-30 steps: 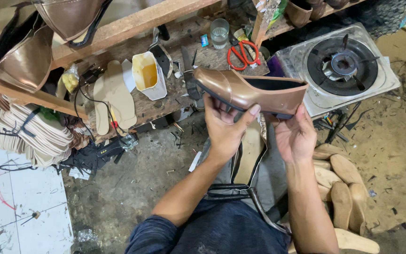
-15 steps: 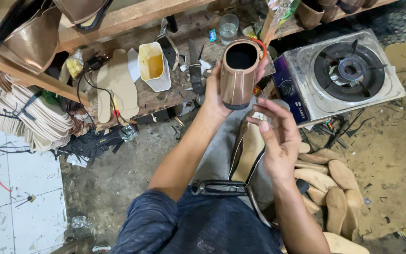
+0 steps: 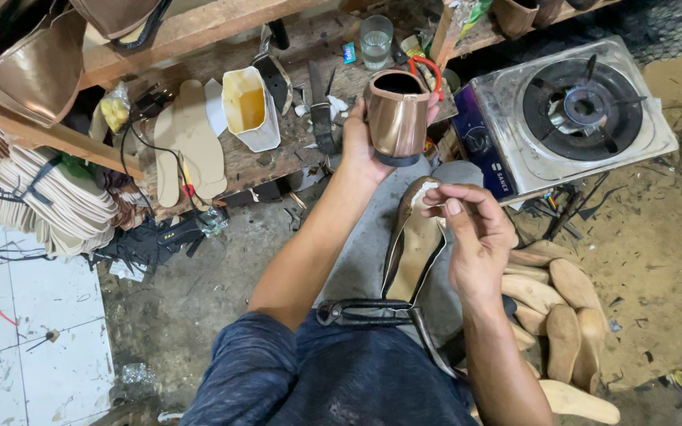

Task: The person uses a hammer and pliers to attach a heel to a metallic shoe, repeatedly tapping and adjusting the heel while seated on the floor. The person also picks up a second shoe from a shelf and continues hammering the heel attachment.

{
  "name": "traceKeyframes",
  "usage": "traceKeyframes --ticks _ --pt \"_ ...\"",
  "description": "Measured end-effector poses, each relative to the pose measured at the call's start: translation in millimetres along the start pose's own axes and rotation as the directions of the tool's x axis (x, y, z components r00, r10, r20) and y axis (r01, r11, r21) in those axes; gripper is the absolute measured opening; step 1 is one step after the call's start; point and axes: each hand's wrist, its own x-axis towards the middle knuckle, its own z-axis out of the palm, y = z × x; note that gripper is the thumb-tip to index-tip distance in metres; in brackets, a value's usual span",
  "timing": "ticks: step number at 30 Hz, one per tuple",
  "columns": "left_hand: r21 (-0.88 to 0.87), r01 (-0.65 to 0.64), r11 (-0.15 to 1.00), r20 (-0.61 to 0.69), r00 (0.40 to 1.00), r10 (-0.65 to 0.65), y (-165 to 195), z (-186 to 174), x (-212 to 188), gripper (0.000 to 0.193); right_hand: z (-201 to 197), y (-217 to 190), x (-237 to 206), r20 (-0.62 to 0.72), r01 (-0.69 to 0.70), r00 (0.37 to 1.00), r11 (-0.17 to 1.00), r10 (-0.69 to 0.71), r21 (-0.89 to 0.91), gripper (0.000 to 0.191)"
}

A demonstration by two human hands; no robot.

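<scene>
My left hand (image 3: pixel 361 146) holds a bronze metallic shoe (image 3: pixel 396 118) up, heel end toward me, its dark opening on top. My right hand (image 3: pixel 475 233) hovers lower, fingers pinched together near a small pale scrap; whether it grips the scrap I cannot tell. Under that hand a second bronze shoe upper with a tan insole (image 3: pixel 414 248) lies on my lap. Black pincers (image 3: pixel 365 313) rest across my lap in front of me.
A low wooden bench (image 3: pixel 262 162) carries a white glue container (image 3: pixel 248 106), tan insoles (image 3: pixel 191 142), a glass (image 3: pixel 376 41) and red-handled scissors (image 3: pixel 429 67). A single-burner gas stove (image 3: pixel 574 110) sits right. Wooden heels (image 3: pixel 562 315) pile by my right leg. Stacked insoles (image 3: pixel 49 209) lie left.
The shoe was held sideways in both hands a second ago. My left hand has turned it heel-end toward me, and my right hand has come off it and dropped lower.
</scene>
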Motion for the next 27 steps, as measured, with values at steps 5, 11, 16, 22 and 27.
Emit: traceKeyframes --ticks 5,11,16,22,27 --pt "-0.051 0.034 0.998 -0.049 0.998 -0.036 -0.8 0.0 3.0 0.081 0.6 1.1 0.0 0.011 -0.023 1.000 1.000 0.023 0.007 0.016" --pt "-0.147 0.047 0.988 -0.106 0.992 -0.063 0.1 2.4 4.2 0.079 0.6 0.5 1.6 0.040 -0.050 0.998 0.999 0.050 -0.001 0.016" --pt "-0.121 0.021 0.992 -0.099 0.995 -0.033 -4.4 0.4 5.8 0.077 4.1 -2.8 3.7 0.041 -0.045 0.998 0.998 0.047 -0.048 0.015" --pt "-0.208 0.064 0.976 -0.046 0.996 -0.076 -13.0 1.5 9.6 0.070 16.9 -13.9 13.2 0.022 0.105 0.994 0.965 -0.103 -0.239 0.017" --pt "-0.170 0.034 0.985 -0.093 0.994 -0.050 -27.7 16.5 -7.4 0.074 31.3 -21.7 26.1 0.050 0.341 0.927 0.777 -0.372 -0.530 0.056"
